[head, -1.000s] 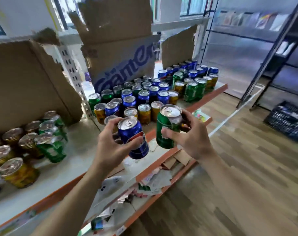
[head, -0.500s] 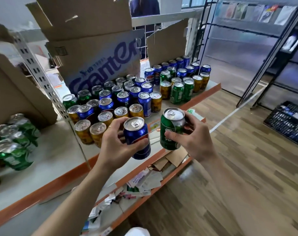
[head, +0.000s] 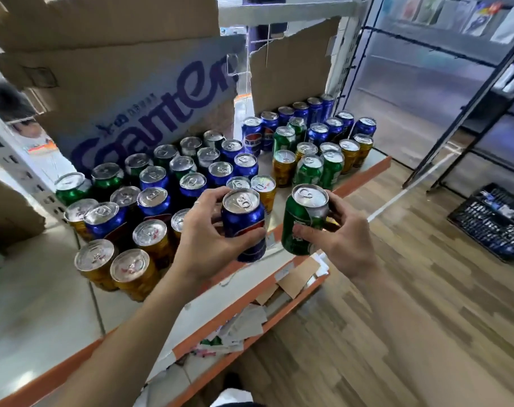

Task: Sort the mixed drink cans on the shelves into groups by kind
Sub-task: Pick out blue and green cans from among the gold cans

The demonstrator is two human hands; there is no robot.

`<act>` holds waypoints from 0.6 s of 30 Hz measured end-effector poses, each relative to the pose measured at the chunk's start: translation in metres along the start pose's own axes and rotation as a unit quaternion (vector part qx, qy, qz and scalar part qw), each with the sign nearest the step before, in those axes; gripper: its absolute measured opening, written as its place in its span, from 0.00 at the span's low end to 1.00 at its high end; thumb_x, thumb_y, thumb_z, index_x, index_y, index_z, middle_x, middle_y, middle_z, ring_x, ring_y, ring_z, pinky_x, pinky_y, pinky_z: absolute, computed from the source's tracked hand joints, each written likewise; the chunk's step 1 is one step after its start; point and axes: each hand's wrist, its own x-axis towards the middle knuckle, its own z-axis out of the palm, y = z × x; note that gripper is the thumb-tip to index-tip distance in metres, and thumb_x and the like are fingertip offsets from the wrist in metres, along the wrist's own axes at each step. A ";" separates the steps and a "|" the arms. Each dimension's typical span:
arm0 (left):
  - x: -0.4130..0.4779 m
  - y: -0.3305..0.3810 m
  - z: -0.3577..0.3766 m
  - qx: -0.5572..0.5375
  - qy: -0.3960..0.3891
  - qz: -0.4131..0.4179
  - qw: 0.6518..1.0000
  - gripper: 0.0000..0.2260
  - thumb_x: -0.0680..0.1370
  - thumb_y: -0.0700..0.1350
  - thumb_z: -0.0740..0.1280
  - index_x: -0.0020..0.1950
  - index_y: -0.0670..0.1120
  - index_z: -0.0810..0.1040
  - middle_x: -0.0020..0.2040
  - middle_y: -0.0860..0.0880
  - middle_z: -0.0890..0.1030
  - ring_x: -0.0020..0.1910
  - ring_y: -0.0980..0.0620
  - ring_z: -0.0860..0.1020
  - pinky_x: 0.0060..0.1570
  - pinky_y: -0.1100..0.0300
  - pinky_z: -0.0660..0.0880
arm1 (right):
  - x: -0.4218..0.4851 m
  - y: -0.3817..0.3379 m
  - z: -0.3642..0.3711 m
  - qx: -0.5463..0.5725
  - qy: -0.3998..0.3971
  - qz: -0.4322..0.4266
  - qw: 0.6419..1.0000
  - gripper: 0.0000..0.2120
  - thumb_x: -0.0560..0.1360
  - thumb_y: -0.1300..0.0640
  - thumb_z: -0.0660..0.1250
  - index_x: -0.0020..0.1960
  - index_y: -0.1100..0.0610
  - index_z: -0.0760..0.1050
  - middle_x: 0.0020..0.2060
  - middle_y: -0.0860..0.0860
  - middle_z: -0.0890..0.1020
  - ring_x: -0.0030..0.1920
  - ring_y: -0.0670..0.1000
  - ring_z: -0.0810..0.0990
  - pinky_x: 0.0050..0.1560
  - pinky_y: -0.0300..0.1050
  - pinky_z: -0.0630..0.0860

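Left hand (head: 202, 242): a blue can (head: 244, 224) is gripped upright, at the orange front edge of the shelf (head: 364, 174).
Right hand (head: 340, 242): a green can (head: 301, 227) is gripped just beside it, apart.
Shelf room: mixed cans (head: 191, 183) are crowded at the back, and bare surface is seen on the left.

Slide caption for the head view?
Left hand holds blue can, right hand green can, at shelf of mixed cans.

held: 1 blue can (head: 241, 220), 1 green can (head: 293, 218) | shelf cans (head: 153, 198): about 42
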 end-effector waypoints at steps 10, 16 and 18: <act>0.017 -0.015 -0.006 0.045 0.051 0.002 0.998 0.32 0.65 0.49 0.82 0.65 0.49 0.73 0.59 0.53 0.80 0.58 0.53 0.79 0.54 0.56 0.79 | 0.060 0.025 0.022 0.034 -0.074 -0.003 0.997 0.37 0.63 0.62 0.81 0.68 0.52 0.70 0.58 0.46 0.81 0.59 0.46 0.80 0.59 0.45 0.78; -0.012 -0.029 -0.002 0.101 0.094 0.010 0.990 0.31 0.66 0.50 0.81 0.64 0.43 0.73 0.60 0.49 0.78 0.61 0.55 0.78 0.56 0.64 0.76 | 0.092 0.045 0.043 0.025 -0.167 -0.070 0.983 0.31 0.66 0.63 0.79 0.61 0.40 0.71 0.57 0.44 0.80 0.60 0.47 0.79 0.62 0.53 0.77; -0.024 -0.036 0.006 0.110 0.127 -0.008 0.986 0.33 0.66 0.53 0.80 0.65 0.40 0.73 0.61 0.46 0.78 0.62 0.51 0.78 0.57 0.58 0.78 | 0.099 0.054 0.045 0.011 -0.186 -0.094 0.978 0.32 0.66 0.63 0.79 0.61 0.40 0.70 0.57 0.45 0.80 0.60 0.46 0.78 0.63 0.50 0.76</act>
